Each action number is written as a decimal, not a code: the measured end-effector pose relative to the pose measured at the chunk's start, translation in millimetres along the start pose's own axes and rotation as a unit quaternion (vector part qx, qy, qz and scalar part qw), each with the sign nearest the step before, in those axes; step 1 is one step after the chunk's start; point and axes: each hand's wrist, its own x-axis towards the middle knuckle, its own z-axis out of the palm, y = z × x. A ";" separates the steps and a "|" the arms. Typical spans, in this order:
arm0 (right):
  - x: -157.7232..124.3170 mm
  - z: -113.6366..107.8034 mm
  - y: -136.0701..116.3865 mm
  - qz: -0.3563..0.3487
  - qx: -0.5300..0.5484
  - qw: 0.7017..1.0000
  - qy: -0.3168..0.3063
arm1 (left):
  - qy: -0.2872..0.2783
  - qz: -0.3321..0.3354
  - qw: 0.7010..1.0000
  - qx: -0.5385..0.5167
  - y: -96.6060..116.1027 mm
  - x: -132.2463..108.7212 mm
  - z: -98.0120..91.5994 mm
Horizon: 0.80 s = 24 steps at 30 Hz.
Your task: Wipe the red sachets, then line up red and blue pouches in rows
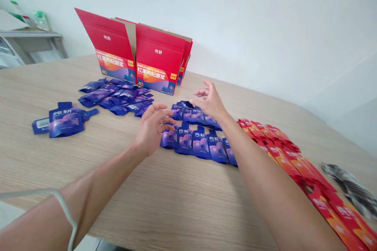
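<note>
My left hand [153,127] hovers at the left end of a front row of blue spouted pouches [200,145], its fingers apart and slightly curled. Over the back row of blue pouches [197,116] is my right hand [209,100], fingers spread, with no pouch visible in it. Whether either hand touches a pouch I cannot tell. Left of my hands lies a loose heap of blue pouches [118,96]. Farther left, a few more blue pouches [65,121] overlap each other.
Red cartons [159,53] with raised flaps stand behind the heap, near the wall. Overlapping rows of red pouches [277,153] lie right, partly behind my right forearm. A striped dark bundle [350,188] rests at the far right. A white cord [63,204] crosses my left forearm.
</note>
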 end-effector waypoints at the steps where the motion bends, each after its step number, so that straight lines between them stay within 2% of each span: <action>1: 2.8 3.2 3.6 0.022 -0.010 1.000 0.001 | 0.011 0.002 1.000 0.006 -1.2 1.1 -1.0; 6: 15.9 13.0 12.9 0.067 -0.110 0.991 -0.031 | 0.047 0.039 0.996 0.069 -14.7 5.7 -7.2; 9: 28.5 12.2 14.4 0.078 -0.139 0.982 -0.099 | 0.049 0.107 0.984 0.132 -25.7 6.7 -11.6; 12: 42.3 13.4 17.8 0.084 -0.138 0.967 -0.194 | 0.042 0.175 0.958 0.224 -32.6 7.2 -16.7; 15: 54.9 21.0 25.6 0.096 -0.137 0.957 -0.238 | 0.032 0.215 0.922 0.320 -32.8 10.6 -24.0; 17: 62.0 29.1 32.1 0.100 -0.149 0.954 -0.239 | 0.031 0.203 0.904 0.375 -31.6 15.3 -30.1; 20: 69.9 42.0 41.6 0.096 -0.195 0.948 -0.234 | 0.026 0.147 0.882 0.447 -32.0 24.6 -38.0; 24: 74.2 54.1 51.5 0.088 -0.220 0.942 -0.239 | -0.029 0.130 0.849 0.511 -34.6 35.8 -39.1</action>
